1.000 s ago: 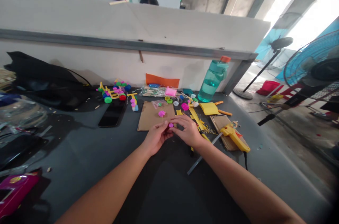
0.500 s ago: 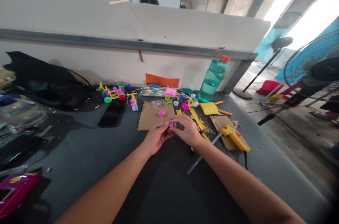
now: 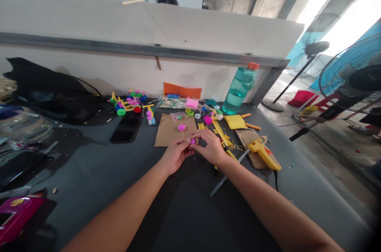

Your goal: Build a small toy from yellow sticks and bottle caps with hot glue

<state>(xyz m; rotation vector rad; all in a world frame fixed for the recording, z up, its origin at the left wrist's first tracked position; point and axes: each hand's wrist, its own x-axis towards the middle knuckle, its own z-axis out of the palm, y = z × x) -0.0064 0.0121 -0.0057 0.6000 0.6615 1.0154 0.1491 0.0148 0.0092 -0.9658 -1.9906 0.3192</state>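
Observation:
Between my two hands is a small piece of pink clay (image 3: 193, 141), pinched by the fingers from both sides. My left hand (image 3: 176, 154) is closed on it, thumb on top. From the right, my right hand (image 3: 210, 147) closes on the same piece, its fingers curved over it. Just beyond the hands lies a cardboard sheet (image 3: 166, 131) with a pink lump (image 3: 181, 127) on it. A small clear plastic bag (image 3: 177, 116) rests at the sheet's far edge.
A yellow glue gun (image 3: 264, 154) with a glue stick lies right, on cardboard. Behind it are a yellow clay packet (image 3: 234, 121) and a water bottle (image 3: 238, 91). Left are a phone (image 3: 122, 129) and colourful small models (image 3: 129, 103). A fan (image 3: 354, 73) stands beyond the table.
My hands stay in almost the same place, with the fingers shifting very slightly around the pink piece. Behind the partition, a person's head has turned.

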